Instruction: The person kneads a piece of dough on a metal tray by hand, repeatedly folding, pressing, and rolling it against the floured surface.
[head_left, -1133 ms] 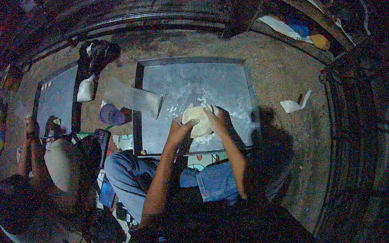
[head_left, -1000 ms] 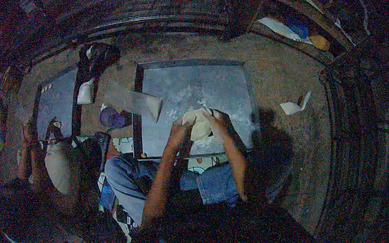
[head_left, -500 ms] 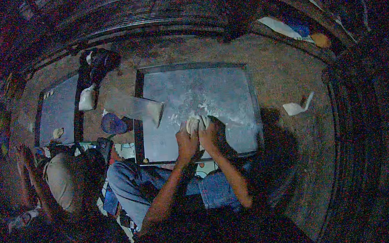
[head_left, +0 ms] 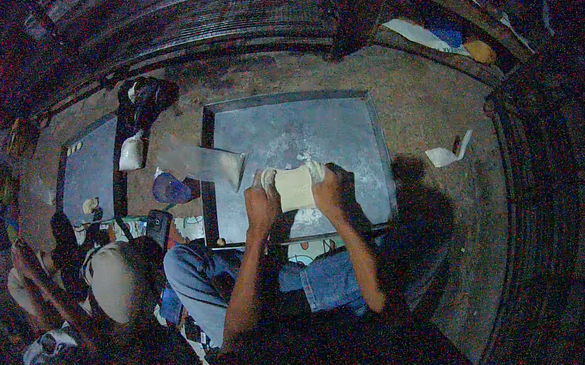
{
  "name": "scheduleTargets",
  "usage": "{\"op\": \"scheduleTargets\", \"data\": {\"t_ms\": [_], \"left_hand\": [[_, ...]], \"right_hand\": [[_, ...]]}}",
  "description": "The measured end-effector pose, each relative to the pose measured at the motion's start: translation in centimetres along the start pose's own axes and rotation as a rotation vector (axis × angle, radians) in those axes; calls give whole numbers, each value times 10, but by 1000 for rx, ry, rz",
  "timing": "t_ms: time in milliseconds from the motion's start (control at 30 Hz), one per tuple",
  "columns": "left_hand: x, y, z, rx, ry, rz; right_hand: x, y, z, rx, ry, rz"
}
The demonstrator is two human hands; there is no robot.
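Observation:
A pale piece of dough is stretched into a flat, roughly square sheet between my two hands, above the near half of a shallow dark-rimmed tray. My left hand grips its left edge, fingers wrapped round a thick fold. On the opposite edge my right hand holds a similar fold. White flour dusts the tray under and beyond the dough. To the left of my left hand, a clear plastic bag with whitish contents at one end lies across the tray's left rim.
A blue tub stands left of the tray. Farther left are a second tray, a white-filled bag and a seated person. A folded white thing lies on the floor at right.
My hands have moved apart from close together. The dough, bunched between them before, is now drawn out into a wide sheet. The person at left has shifted their arms.

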State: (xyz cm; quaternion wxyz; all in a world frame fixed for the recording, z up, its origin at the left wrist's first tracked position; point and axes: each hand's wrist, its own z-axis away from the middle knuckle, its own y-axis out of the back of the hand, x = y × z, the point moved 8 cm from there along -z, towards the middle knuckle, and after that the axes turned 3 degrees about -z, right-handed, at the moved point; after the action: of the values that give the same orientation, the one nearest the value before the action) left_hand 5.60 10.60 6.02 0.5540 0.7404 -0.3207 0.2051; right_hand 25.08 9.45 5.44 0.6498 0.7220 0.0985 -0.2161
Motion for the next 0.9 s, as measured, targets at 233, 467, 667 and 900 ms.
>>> {"op": "scheduleTargets", "data": {"t_ms": [233, 467, 667, 900], "left_hand": [[-21, 5, 7, -55, 197, 34], [-30, -18, 14, -216, 157, 231], [-9, 23, 4, -100, 321, 89], [-78, -11, 19, -70, 217, 20]], "right_hand": [[6, 6, 5, 59, -45, -125], [5, -11, -1, 67, 56, -209], [14, -3, -2, -37, -23, -81], [36, -32, -5, -72, -21, -128]]}}
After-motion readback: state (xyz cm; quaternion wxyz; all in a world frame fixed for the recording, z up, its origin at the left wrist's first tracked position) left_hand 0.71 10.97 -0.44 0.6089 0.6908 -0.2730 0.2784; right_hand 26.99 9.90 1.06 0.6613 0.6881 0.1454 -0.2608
